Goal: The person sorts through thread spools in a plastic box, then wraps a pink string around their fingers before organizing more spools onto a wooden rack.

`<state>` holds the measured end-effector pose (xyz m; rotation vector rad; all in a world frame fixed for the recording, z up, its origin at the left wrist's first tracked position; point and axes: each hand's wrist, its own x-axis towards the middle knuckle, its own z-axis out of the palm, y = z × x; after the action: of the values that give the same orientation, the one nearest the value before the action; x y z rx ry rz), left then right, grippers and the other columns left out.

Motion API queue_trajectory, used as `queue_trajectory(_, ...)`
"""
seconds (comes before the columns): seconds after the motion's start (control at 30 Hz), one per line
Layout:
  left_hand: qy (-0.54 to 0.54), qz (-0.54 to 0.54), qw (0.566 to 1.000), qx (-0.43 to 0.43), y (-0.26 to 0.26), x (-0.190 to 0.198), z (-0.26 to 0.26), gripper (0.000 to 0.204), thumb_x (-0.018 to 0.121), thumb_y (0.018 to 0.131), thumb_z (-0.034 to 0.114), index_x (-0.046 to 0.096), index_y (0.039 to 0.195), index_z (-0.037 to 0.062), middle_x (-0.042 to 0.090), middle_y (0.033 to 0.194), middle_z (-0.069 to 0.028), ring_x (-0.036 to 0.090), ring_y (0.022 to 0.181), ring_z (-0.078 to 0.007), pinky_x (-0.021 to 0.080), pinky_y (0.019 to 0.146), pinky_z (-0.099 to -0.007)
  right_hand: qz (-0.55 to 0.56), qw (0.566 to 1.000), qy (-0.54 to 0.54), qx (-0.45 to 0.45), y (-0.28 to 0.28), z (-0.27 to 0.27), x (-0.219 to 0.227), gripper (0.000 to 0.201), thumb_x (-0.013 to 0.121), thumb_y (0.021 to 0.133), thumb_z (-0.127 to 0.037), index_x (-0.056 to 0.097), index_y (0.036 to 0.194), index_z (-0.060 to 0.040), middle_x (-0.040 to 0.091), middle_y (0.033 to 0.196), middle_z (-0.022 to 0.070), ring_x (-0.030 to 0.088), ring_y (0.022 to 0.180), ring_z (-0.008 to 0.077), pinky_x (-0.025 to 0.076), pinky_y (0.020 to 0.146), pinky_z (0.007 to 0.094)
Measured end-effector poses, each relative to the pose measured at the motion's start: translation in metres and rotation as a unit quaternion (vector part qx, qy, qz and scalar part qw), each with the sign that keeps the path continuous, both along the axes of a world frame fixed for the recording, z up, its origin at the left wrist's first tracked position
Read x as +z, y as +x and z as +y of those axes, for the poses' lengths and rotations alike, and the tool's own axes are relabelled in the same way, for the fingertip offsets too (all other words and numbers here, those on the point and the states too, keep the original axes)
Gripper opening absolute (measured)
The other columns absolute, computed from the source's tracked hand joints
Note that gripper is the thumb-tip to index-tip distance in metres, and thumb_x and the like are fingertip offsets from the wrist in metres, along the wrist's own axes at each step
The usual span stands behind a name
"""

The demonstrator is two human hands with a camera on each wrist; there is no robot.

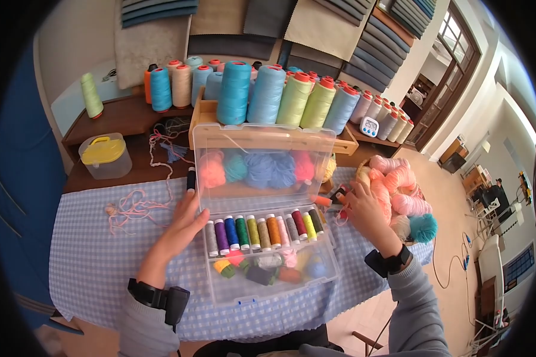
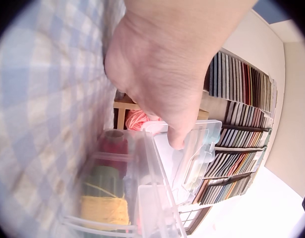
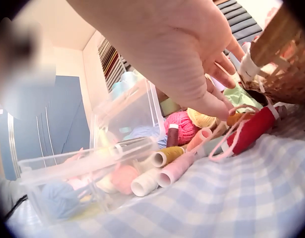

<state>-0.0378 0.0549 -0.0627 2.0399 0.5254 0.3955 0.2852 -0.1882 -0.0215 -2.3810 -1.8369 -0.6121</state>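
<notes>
A clear plastic box [image 1: 274, 201] stands with its lid up, holding a row of colourful thread spools [image 1: 240, 232] and small yarn pieces in its front compartments. My left hand [image 1: 184, 223] lies along the box's left side, its fingertips close to a dark spool [image 1: 191, 179]. In the left wrist view the thumb [image 2: 177, 136] points toward the lid while the other fingers are hidden. To the right of the box, my right hand [image 1: 366, 211] reaches down with loosely spread fingers over loose spools, among them a red spool [image 3: 254, 130] and a pink spool [image 3: 176, 169].
A wicker basket [image 3: 286, 74] heaped with yarn skeins [image 1: 393, 175] sits at the right. Large thread cones [image 1: 234, 92] stand on a wooden shelf behind the box. Tangled pink yarn [image 1: 140, 208] and a yellow-lidded tub [image 1: 105, 156] are at the left.
</notes>
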Motion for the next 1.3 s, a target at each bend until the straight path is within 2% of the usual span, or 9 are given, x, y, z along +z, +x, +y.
queue_trajectory(0.13, 0.005, -0.011, 1.000, -0.002, 0.000, -0.002, 0.001, 0.064, 0.028, 0.092, 0.045, 0.008, 0.140, 0.0077, 0.004, 0.144, -0.0227, -0.003, 0.135, -0.0314, -0.002, 0.107, -0.0379, -0.056, 0.998, -0.012, 0.025, 0.011, 0.003, -0.008, 0.014, 0.056, 0.073, -0.009, 0.060, 0.085, -0.0037, 0.052, 0.104, 0.0113, 0.043, 0.112, 0.0301, 0.038, 0.090, 0.0392)
queue_trajectory(0.57, -0.010, 0.002, 1.000, 0.007, -0.001, -0.007, 0.004, 0.067, 0.023, 0.092, 0.051, 0.008, 0.140, 0.0062, 0.001, 0.144, -0.0209, -0.004, 0.134, -0.0319, -0.001, 0.108, -0.0379, -0.014, 1.000, 0.010, 0.013, -0.001, 0.000, 0.025, 0.004, 0.059, 0.066, -0.007, 0.062, 0.068, -0.0039, 0.055, 0.098, 0.0096, 0.046, 0.105, 0.0304, 0.039, 0.088, 0.0392)
queue_trajectory(0.67, -0.003, -0.007, 1.000, 0.001, 0.000, -0.007, 0.004, 0.067, 0.023, 0.092, 0.050, 0.008, 0.139, 0.0052, 0.002, 0.145, -0.0208, -0.003, 0.134, -0.0314, 0.000, 0.108, -0.0375, 0.087, 0.993, 0.083, 0.002, 0.008, -0.007, 0.050, 0.004, 0.063, 0.062, -0.005, 0.064, 0.065, -0.0076, 0.056, 0.092, 0.0085, 0.049, 0.096, 0.0285, 0.040, 0.087, 0.0360)
queue_trajectory(0.8, 0.004, -0.013, 1.000, -0.002, 0.000, -0.008, 0.005, 0.067, 0.024, 0.092, 0.049, 0.008, 0.139, 0.0041, 0.003, 0.145, -0.0202, -0.003, 0.134, -0.0314, 0.000, 0.108, -0.0374, -0.075, 0.967, 0.230, -0.083, -0.005, -0.021, 0.128, 0.010, 0.063, 0.066, -0.002, 0.066, 0.075, -0.0069, 0.061, 0.077, 0.0076, 0.055, 0.071, 0.0243, 0.044, 0.067, 0.0316)
queue_trajectory(0.83, 0.003, -0.014, 1.000, -0.002, 0.001, -0.005, 0.004, 0.067, 0.024, 0.092, 0.049, 0.008, 0.139, 0.0041, 0.003, 0.145, -0.0202, -0.003, 0.134, -0.0314, 0.000, 0.108, -0.0374, -0.100, 0.957, 0.263, -0.074, 0.028, -0.031, 0.131, 0.012, 0.063, 0.070, -0.004, 0.067, 0.080, -0.0078, 0.060, 0.073, 0.0078, 0.057, 0.068, 0.0194, 0.045, 0.061, 0.0280)
queue_trajectory(0.97, 0.001, -0.029, 1.000, -0.009, 0.002, -0.001, 0.002, 0.065, 0.026, 0.093, 0.046, 0.008, 0.139, 0.0036, 0.004, 0.145, -0.0199, -0.002, 0.135, -0.0315, 0.001, 0.108, -0.0376, 0.035, 0.919, 0.353, -0.174, 0.068, -0.065, 0.155, 0.014, 0.059, 0.082, -0.015, 0.066, 0.089, -0.0047, 0.064, 0.069, 0.0064, 0.060, 0.061, 0.0109, 0.044, 0.059, 0.0217)
queue_trajectory(1.17, 0.002, -0.018, 1.000, 0.004, 0.000, -0.005, 0.002, 0.065, 0.026, 0.093, 0.045, 0.009, 0.139, 0.0042, 0.005, 0.144, -0.0207, -0.001, 0.135, -0.0311, 0.001, 0.108, -0.0376, 0.027, 0.935, 0.249, -0.252, 0.139, -0.109, 0.139, 0.019, 0.060, 0.078, -0.013, 0.064, 0.093, -0.0021, 0.066, 0.082, 0.0098, 0.064, 0.080, 0.0182, 0.047, 0.069, 0.0268)
queue_trajectory(1.23, 0.006, -0.020, 1.000, 0.003, 0.000, -0.005, 0.002, 0.065, 0.026, 0.093, 0.046, 0.009, 0.139, 0.0045, 0.006, 0.144, -0.0209, -0.001, 0.135, -0.0311, 0.001, 0.108, -0.0376, -0.057, 0.965, 0.178, -0.184, 0.152, -0.118, 0.120, 0.045, 0.065, 0.070, -0.009, 0.054, 0.113, -0.0028, 0.060, 0.103, 0.0167, 0.059, 0.094, 0.0266, 0.044, 0.085, 0.0321)
queue_trajectory(1.3, 0.012, -0.013, 1.000, 0.001, 0.000, -0.002, 0.001, 0.066, 0.024, 0.092, 0.049, 0.008, 0.140, 0.0051, 0.006, 0.144, -0.0213, -0.001, 0.135, -0.0309, 0.001, 0.108, -0.0376, -0.084, 0.966, 0.108, -0.221, 0.111, -0.098, 0.110, 0.057, 0.066, 0.068, -0.008, 0.046, 0.122, -0.0042, 0.055, 0.113, 0.0178, 0.053, 0.104, 0.0275, 0.041, 0.091, 0.0340)
